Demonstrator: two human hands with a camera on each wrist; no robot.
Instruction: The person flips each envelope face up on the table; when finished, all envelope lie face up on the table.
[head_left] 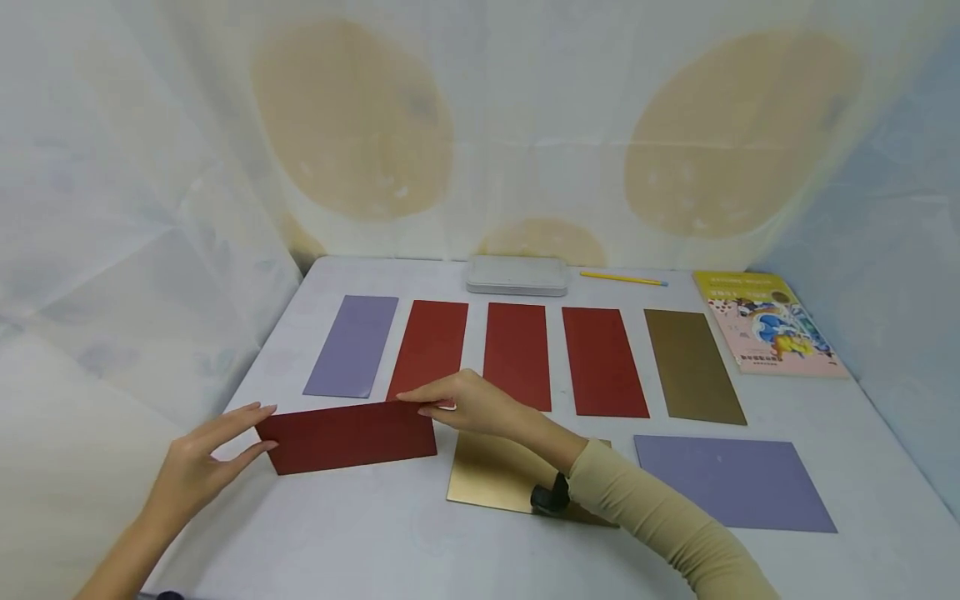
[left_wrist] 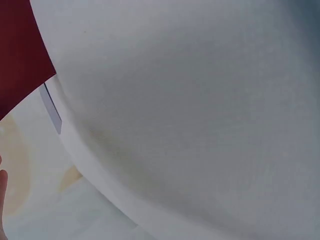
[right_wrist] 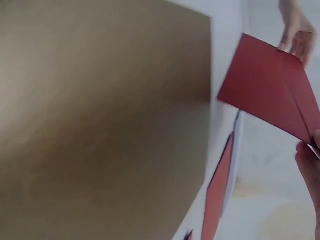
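Observation:
A thin red rectangular card (head_left: 348, 442) is raised above the near left part of the table, its long side running sideways. My right hand (head_left: 480, 407) pinches its upper right corner between thumb and fingers. At the card's left short edge, my left hand (head_left: 193, 468) grips with fingertips at the upper corner and thumb lower down. The right wrist view shows the same red card (right_wrist: 260, 82) with a crease-like line along one side. Only a corner of the red card (left_wrist: 22, 55) appears in the left wrist view. Under my right forearm lies a gold card (head_left: 495, 471).
Behind my hands lie a lilac card (head_left: 351, 346), red cards (head_left: 517, 342) and a darker gold card (head_left: 693, 367). Another lilac card (head_left: 735, 483) lies at the near right. Farther back are a grey flat case (head_left: 517, 275), a yellow pencil (head_left: 622, 278) and a booklet (head_left: 772, 325).

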